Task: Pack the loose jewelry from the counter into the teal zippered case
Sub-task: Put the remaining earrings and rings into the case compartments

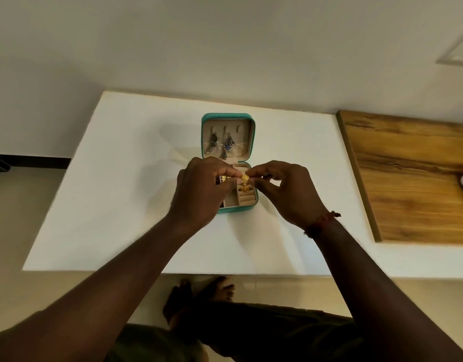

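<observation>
Left hand [199, 190] and right hand [286, 190] both pinch the gold ring [244, 177]. The teal case [253, 131] ring rolls [245, 198] sit right underneath.

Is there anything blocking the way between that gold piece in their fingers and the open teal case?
The left hand and right hand pinch the gold piece over the open teal case. Nothing visible lies between it and the ring slots below.

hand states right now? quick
Left hand: closed, pinching a gold piece.
Right hand: closed, pinching a gold ring over the open case.
</observation>
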